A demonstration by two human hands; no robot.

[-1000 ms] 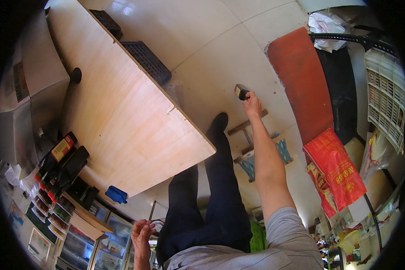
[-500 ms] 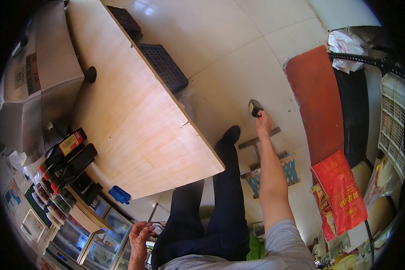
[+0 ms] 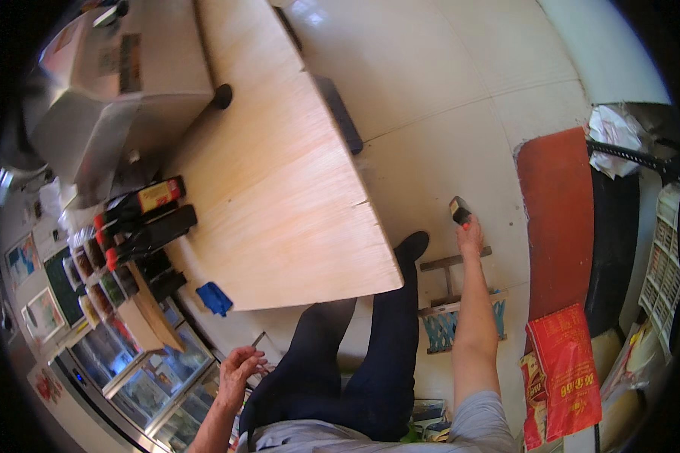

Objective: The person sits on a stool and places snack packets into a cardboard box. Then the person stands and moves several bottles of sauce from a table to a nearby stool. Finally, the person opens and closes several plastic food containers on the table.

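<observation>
My right hand (image 3: 470, 238) is stretched out over the floor at the right, closed round the red-capped end of a dark bottle (image 3: 459, 210). The bottle's base points away from me and a pale label shows on its side. Low at the left, my left hand (image 3: 239, 372) is closed on a thin dark stick-like thing (image 3: 259, 340); its kind cannot be made out. Below the right hand, a folding stool (image 3: 465, 325) with blue woven straps lies on the floor beside my forearm. My legs are between the two hands, under the table corner.
A wooden table (image 3: 295, 204) fills the middle left, its corner above my knees. On it are a metal machine (image 3: 140, 106), dark red-capped bottles (image 3: 155, 200) and a blue cloth (image 3: 214, 299). A dark crate (image 3: 340, 113) lies beyond its edge. A red bag (image 3: 563, 377) lies right.
The whole view has swung, so the table and floor things appear farther right and lower. My right hand still grips the bottle. Less of the stick-like thing shows above my left hand.
</observation>
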